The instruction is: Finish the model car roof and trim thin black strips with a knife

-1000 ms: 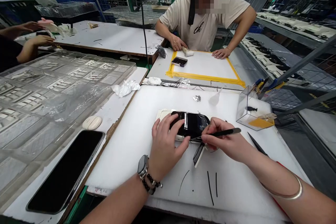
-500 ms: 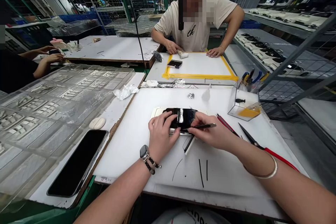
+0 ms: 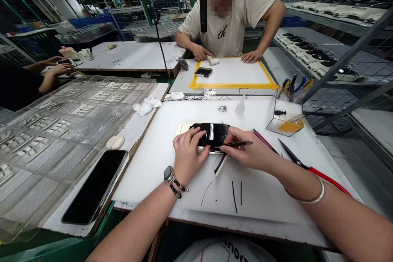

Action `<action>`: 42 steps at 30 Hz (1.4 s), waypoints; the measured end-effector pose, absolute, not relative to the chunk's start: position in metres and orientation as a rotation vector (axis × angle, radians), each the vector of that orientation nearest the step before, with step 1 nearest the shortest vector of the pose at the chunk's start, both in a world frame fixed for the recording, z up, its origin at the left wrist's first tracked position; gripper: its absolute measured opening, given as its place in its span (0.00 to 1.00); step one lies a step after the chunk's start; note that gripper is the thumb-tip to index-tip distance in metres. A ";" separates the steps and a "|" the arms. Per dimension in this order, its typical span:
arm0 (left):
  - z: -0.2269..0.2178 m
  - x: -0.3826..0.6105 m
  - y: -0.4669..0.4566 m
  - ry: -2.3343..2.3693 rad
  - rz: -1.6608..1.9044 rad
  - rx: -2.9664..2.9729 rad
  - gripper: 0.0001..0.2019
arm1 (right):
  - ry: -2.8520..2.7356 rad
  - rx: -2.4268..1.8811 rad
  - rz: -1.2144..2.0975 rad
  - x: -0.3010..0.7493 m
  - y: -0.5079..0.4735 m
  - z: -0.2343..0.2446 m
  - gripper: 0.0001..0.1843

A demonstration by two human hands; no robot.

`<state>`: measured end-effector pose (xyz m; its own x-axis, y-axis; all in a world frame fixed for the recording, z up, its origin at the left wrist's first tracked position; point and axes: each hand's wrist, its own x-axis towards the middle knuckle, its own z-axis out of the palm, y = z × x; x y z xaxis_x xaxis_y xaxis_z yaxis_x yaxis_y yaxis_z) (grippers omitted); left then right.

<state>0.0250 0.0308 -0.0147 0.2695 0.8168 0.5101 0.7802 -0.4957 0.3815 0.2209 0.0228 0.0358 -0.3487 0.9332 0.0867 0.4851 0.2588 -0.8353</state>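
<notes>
A model car [image 3: 213, 132] with a glossy black roof and white body lies on the white worktop. My left hand [image 3: 188, 145] grips its left part, fingers over the roof and thumb at the near side. In my right hand [image 3: 238, 147] are dark, slim tweezers [image 3: 241, 143], pinched between thumb and fingers. Their tip meets the car's near right side, where my fingers partly hide it. Just below the car lies a narrow black-and-white strip [image 3: 220, 165]. Thin black strips [image 3: 234, 196] lie on the worktop nearer to me.
Red-handled scissors [image 3: 307, 168] and a red tool [image 3: 264, 141] lie to the right, below a clear tool box [image 3: 284, 118]. On the left are a phone [image 3: 95, 188], a white case [image 3: 115, 142] and a compartment tray [image 3: 70, 131]. Opposite, a person leans on a yellow-taped table [image 3: 233, 87].
The view has shifted slightly. Both hands keep their hold on the car and the tweezers, and the tweezers' back end sits a little lower against the hand.
</notes>
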 end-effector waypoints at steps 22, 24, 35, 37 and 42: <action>-0.016 0.025 0.031 1.561 1.038 2.431 0.19 | -1.646 -1.279 1.314 0.226 0.032 0.029 0.11; -0.015 0.025 0.031 1.562 1.035 2.433 0.19 | -1.590 -1.292 1.373 0.225 0.034 0.029 0.12; -0.016 0.025 0.031 1.564 1.048 2.450 0.19 | -1.812 -1.284 1.103 0.223 0.030 0.024 0.09; -0.016 0.025 0.031 1.564 1.048 2.452 0.19 | -1.823 -1.294 1.080 0.224 0.029 0.026 0.09; -0.017 0.025 0.031 1.565 1.047 2.450 0.19 | -1.836 -1.307 1.064 0.224 0.027 0.031 0.09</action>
<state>0.0253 0.0312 -0.0167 0.2580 0.8201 0.5108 0.7851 -0.4861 0.3838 0.2243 0.0272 0.0307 -0.3025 0.9522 0.0436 0.4356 0.1788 -0.8822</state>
